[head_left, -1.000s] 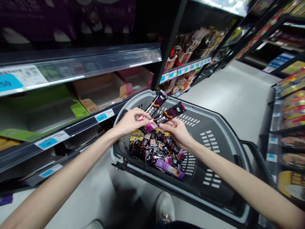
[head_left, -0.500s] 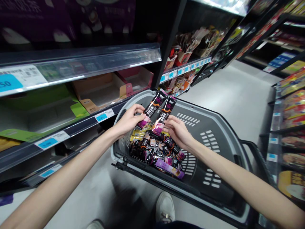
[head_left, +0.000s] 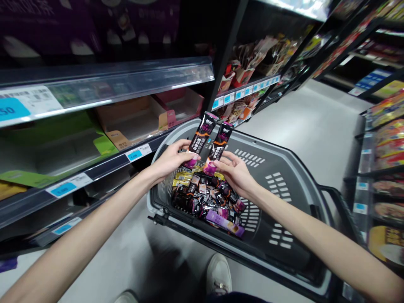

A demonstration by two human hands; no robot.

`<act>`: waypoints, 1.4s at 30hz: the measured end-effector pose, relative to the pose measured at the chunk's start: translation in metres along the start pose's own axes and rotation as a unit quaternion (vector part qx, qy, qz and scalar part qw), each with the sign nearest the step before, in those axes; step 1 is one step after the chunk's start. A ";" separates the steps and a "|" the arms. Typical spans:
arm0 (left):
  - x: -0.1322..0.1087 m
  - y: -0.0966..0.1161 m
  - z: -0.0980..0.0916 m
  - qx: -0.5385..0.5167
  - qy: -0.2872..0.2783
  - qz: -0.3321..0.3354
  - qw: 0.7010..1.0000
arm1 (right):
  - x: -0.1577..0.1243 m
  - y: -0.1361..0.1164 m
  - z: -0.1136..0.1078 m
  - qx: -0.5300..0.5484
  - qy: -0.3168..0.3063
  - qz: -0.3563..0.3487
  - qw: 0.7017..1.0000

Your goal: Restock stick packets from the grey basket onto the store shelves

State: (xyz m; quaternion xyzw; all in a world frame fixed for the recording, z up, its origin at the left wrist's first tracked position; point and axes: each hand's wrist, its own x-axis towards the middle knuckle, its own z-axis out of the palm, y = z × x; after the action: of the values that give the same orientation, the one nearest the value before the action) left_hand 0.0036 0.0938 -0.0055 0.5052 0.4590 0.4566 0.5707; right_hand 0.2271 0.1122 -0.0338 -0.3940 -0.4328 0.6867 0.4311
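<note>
- Left hand (head_left: 172,159): pinching one long black-and-purple foil snack packet (head_left: 201,135), upright.
- Right hand (head_left: 236,172): pinching second matching packet (head_left: 218,145), just beside the first.
- Grey plastic shopping basket (head_left: 284,168): heap of small sachets (head_left: 205,193) below.

A self-service shop, seen along an aisle. Long shelves (head_left: 126,80) fill the left of the frame, their front rails carrying blue-and-white price labels (head_left: 135,154) above half-emptied cardboard display trays (head_left: 132,120). Bagged snacks (head_left: 252,54) crowd the upper middle, and more packaged goods (head_left: 388,139) line the right edge. A pale floor (head_left: 309,122) runs between them, and a grey shopping basket (head_left: 293,198) at the centre holds wrapped sachets (head_left: 205,193).
</note>
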 end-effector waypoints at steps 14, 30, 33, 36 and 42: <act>0.001 -0.010 -0.004 -0.031 0.012 -0.031 0.999 | 0.001 0.002 -0.004 -0.061 0.015 -0.024 0.998; 0.000 -0.010 -0.005 -0.010 0.006 -0.054 0.998 | 0.004 0.003 -0.008 -0.056 0.027 -0.003 0.998; -0.001 -0.008 -0.004 0.011 0.011 -0.060 0.998 | 0.005 0.003 -0.009 -0.067 0.036 -0.003 0.997; -0.001 -0.007 -0.004 0.025 0.015 -0.062 0.998 | 0.005 0.003 -0.008 -0.066 0.028 -0.006 0.997; 0.001 -0.006 -0.004 0.018 0.013 -0.052 0.998 | 0.004 0.003 -0.006 -0.027 0.043 0.020 0.999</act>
State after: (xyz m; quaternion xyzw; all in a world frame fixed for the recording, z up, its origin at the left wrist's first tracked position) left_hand 0.0004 0.0950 -0.0119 0.4848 0.4998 0.4249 0.5784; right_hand 0.2307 0.1171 -0.0389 -0.4428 -0.4243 0.6658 0.4249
